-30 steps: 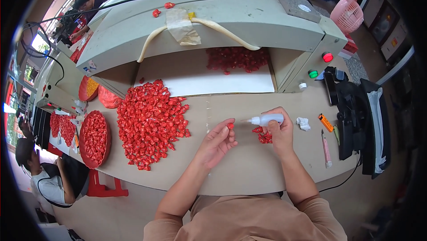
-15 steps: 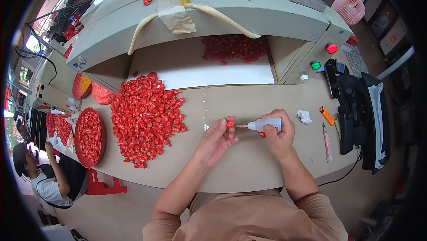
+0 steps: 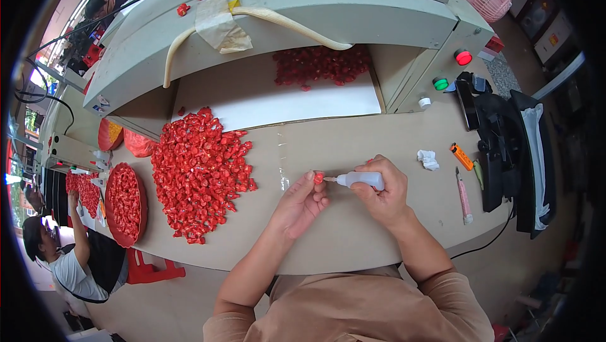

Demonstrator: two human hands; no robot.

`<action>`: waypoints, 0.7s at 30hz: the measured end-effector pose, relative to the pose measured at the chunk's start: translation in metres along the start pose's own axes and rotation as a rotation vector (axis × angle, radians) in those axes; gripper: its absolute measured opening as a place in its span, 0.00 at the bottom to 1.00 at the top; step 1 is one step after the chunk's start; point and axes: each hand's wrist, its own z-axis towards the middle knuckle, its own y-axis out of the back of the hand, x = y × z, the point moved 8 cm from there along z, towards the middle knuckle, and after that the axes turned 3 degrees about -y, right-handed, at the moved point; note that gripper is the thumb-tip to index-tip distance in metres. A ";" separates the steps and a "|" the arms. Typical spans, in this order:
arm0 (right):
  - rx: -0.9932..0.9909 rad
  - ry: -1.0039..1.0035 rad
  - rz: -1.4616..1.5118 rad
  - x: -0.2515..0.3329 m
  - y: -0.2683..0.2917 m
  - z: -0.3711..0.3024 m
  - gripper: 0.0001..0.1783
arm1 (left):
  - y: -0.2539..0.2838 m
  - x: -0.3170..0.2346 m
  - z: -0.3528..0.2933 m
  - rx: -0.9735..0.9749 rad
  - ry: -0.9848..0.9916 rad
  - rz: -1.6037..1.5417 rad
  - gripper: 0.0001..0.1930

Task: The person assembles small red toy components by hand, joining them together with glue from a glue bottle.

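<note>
Between the thumb and forefinger of my left hand (image 3: 298, 208) is a small red plastic piece (image 3: 318, 178), its other fingers loosely curled. My right hand (image 3: 386, 195) is wrapped round a translucent squeeze bottle (image 3: 365, 181) with a thin nozzle. The bottle lies nearly level, its tip pointing left at the red piece and touching or almost touching it. Left of my hands, a large heap of similar red pieces (image 3: 199, 181) spreads over the beige table (image 3: 328, 241).
A grey-green machine housing (image 3: 328, 10) arches over a white surface holding more red pieces (image 3: 322, 64). Far left stands a full red tray (image 3: 140, 225). On the right lie crumpled tissue (image 3: 427, 159), an orange lighter (image 3: 461, 156) and a pink craft knife (image 3: 464, 197). Another person (image 3: 69, 266) works at left.
The view has shifted slightly. The bottle's nozzle is a little closer to the red piece, which looks turned. At left, the other person's arm has reached out toward the red pieces there.
</note>
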 end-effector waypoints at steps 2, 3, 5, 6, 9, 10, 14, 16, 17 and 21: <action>-0.006 0.028 -0.016 0.000 -0.001 0.000 0.18 | 0.001 0.001 0.001 -0.005 0.003 0.004 0.11; -0.011 0.058 -0.031 0.002 -0.001 0.000 0.19 | 0.002 0.001 0.001 -0.009 0.004 0.009 0.11; -0.004 0.056 -0.038 0.003 -0.002 0.000 0.19 | 0.003 0.001 0.001 -0.006 0.003 0.000 0.11; 0.002 0.054 -0.046 0.003 -0.003 0.000 0.19 | 0.002 0.001 0.001 -0.002 0.002 -0.008 0.11; 0.001 0.073 -0.054 0.005 -0.003 0.000 0.19 | 0.003 0.001 0.001 -0.010 0.005 0.003 0.11; 0.002 0.073 -0.054 0.005 -0.003 0.000 0.19 | 0.003 0.001 0.001 -0.010 0.005 0.002 0.11; 0.007 0.072 -0.051 0.005 -0.004 0.001 0.19 | 0.004 0.002 0.001 -0.009 0.012 0.002 0.11; 0.011 0.074 -0.057 0.006 -0.004 0.001 0.19 | 0.005 0.002 0.001 -0.014 0.018 -0.002 0.11; 0.011 0.070 -0.050 0.005 -0.004 0.001 0.19 | 0.005 0.002 0.001 -0.020 0.020 0.001 0.11; 0.009 0.067 -0.059 0.004 -0.004 0.000 0.19 | 0.005 0.003 0.001 -0.029 0.021 0.008 0.11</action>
